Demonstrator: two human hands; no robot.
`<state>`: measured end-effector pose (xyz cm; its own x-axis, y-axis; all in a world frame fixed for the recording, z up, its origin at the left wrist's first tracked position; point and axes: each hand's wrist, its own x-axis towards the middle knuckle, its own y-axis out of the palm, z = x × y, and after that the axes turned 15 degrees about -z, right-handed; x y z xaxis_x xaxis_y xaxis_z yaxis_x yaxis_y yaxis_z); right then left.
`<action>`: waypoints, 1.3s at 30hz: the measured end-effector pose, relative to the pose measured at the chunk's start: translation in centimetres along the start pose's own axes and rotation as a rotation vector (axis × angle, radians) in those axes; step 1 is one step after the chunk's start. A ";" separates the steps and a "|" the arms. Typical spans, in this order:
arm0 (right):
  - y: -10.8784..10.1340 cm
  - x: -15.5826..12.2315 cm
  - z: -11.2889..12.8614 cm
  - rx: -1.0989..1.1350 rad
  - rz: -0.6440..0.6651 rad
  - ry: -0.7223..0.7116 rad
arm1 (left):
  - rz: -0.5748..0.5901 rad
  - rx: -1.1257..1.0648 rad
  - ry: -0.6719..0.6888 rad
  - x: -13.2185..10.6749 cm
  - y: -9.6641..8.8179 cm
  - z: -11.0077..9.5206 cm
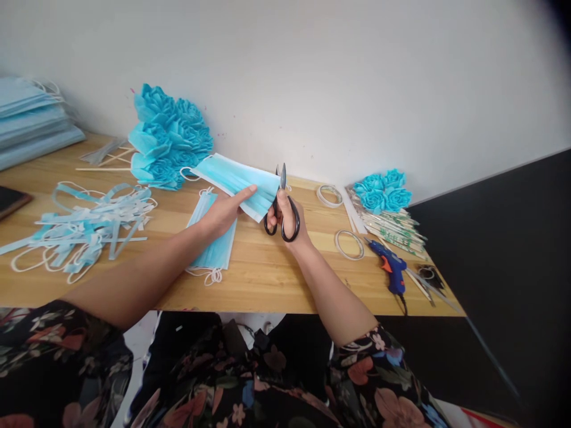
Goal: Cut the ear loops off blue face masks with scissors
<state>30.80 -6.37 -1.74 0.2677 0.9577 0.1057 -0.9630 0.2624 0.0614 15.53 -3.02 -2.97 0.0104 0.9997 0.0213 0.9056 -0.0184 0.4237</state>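
Observation:
Between thumb and fingers, my left hand (227, 209) grips a light-blue face mask (236, 177), raised above the table with an ear loop hanging at its far left end. My right hand (288, 217) has its fingers through the black handles of a pair of scissors (283, 176). The blades point up and away at the mask's right edge; whether they touch the cloth I cannot tell. Under my left hand, another blue mask (214, 246) lies flat on the table, partly covered by the hand and forearm.
Cut mask strips and loops (93, 226) lie heaped at left. Behind stand blue flowers (172, 139) on sticks and a mask stack (31, 122). At right are tape rolls (350, 245), smaller flowers (382, 191), wrapped sticks (395, 232) and a blue glue gun (392, 268).

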 end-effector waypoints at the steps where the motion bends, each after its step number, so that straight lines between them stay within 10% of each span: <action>1: 0.0 0.0 0.0 -0.003 0.002 0.000 | -0.015 -0.011 0.005 0.1 0.0 0.0; 39: -0.6 -0.2 0.9 -0.114 0.335 0.034 | -0.368 0.081 0.168 2.8 -1.9 -1.3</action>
<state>31.40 -6.79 -0.91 -0.0632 0.9957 0.0683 -0.9950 -0.0575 -0.0822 13.28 -0.19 -2.59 -0.3840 0.9228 0.0319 0.8663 0.3482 0.3582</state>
